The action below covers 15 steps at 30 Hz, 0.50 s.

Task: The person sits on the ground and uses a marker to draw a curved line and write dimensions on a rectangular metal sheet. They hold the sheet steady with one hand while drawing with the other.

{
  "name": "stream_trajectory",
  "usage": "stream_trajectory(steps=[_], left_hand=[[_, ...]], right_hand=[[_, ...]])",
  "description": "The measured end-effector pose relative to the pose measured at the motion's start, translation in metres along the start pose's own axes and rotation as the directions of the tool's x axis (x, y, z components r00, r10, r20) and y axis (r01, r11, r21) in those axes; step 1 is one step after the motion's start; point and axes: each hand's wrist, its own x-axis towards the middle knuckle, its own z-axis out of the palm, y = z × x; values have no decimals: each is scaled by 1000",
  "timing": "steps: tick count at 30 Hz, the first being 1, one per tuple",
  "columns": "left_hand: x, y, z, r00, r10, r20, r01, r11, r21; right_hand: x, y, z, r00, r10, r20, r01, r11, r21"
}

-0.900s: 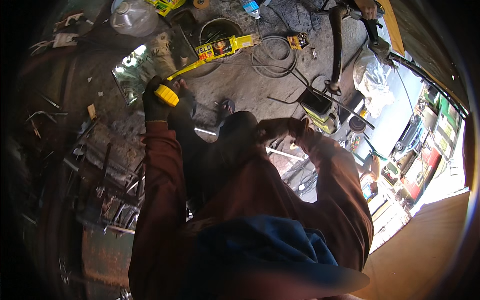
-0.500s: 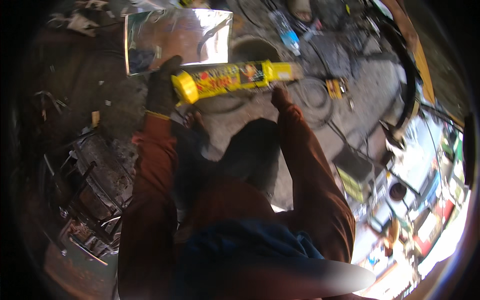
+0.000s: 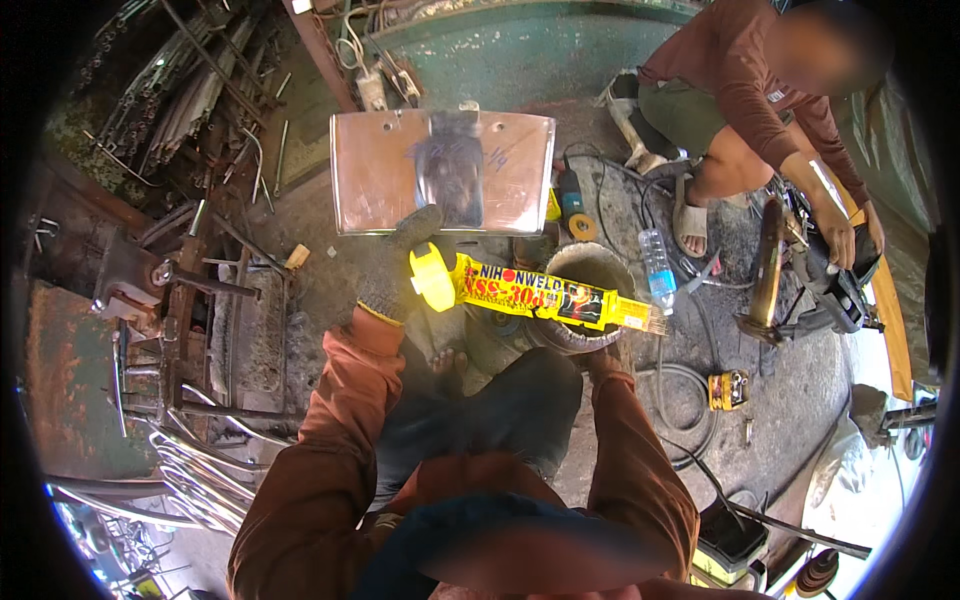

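Note:
A yellow tube of welding rods point(image 3: 535, 294) lies slantwise before me, with a ribbed yellow cap point(image 3: 432, 277) at its left end. Thin rod tips point(image 3: 655, 320) stick out at its right end. My left hand point(image 3: 392, 268), in a dark grey glove, is closed at the cap end, partly behind the cap. Its fingertips overlap the lower edge of a shiny curved panel point(image 3: 375, 175); whether they grip that panel too, I cannot tell. My right hand point(image 3: 606, 362) is below the tube's right end, its fingers mostly hidden. Behind the tube stands a round metal pot point(image 3: 622, 262).
At the upper right a co-worker point(image 3: 725, 95) bends over a black bag-like thing point(image 3: 835, 265). An angle grinder point(image 3: 577, 208), a plastic bottle point(image 3: 657, 270), cables and a small yellow box point(image 3: 728, 390) lie on the floor. Metal rods point(image 3: 185, 105) and bent tubes point(image 3: 195, 475) are at left.
My view has lifted and steadied, bringing in the co-worker and the rod pile. The tube now tilts down to the right, and both hands appear lower and further right in the picture.

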Motion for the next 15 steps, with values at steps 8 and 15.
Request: stream_trajectory(steps=[8,15], left_hand=[[-7,-12,-12,994,81,-70,-88,991,-104],[-13,-31,18,991,134,31,-135,989,65]], right_hand=[[-8,30,26,997,-59,39,58,998,14],[-62,51,-9,967,-225,-123,203,964,-169]])
